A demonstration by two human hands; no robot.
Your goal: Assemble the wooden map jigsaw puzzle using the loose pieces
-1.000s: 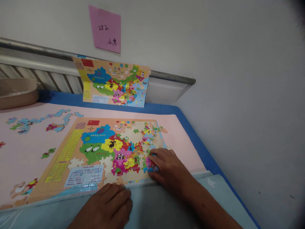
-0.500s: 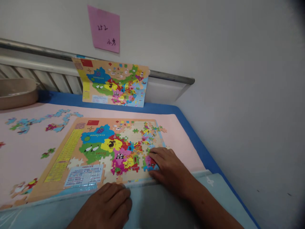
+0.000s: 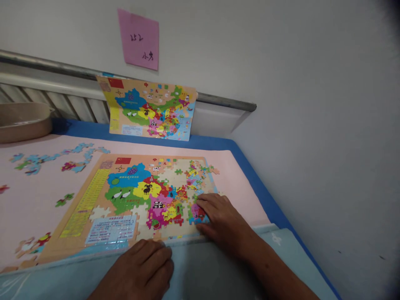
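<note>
A partly assembled map jigsaw puzzle (image 3: 84, 196) lies flat before me, with pale gaps in its right half and along its lower part. My right hand (image 3: 223, 218) is at its lower right, thumb and fingers closed around a joined cluster of puzzle pieces (image 3: 196, 213) in pink, red and blue. The fingers partly cover this cluster. My left hand (image 3: 145, 266) rests curled on the light blue cloth (image 3: 78, 271) at the puzzle's near edge. Its fingertips are hidden, and nothing shows in it.
Loose joined pieces (image 3: 39, 160) lie on the pink surface (image 3: 28, 208) at the left. A printed map sheet (image 3: 150, 108) leans against the metal rail (image 3: 225, 101). A beige basin (image 3: 25, 123) stands at far left. The wall (image 3: 321, 108) closes off the right side.
The view has shifted very slightly. Both hands and the puzzle pieces keep the same places.
</note>
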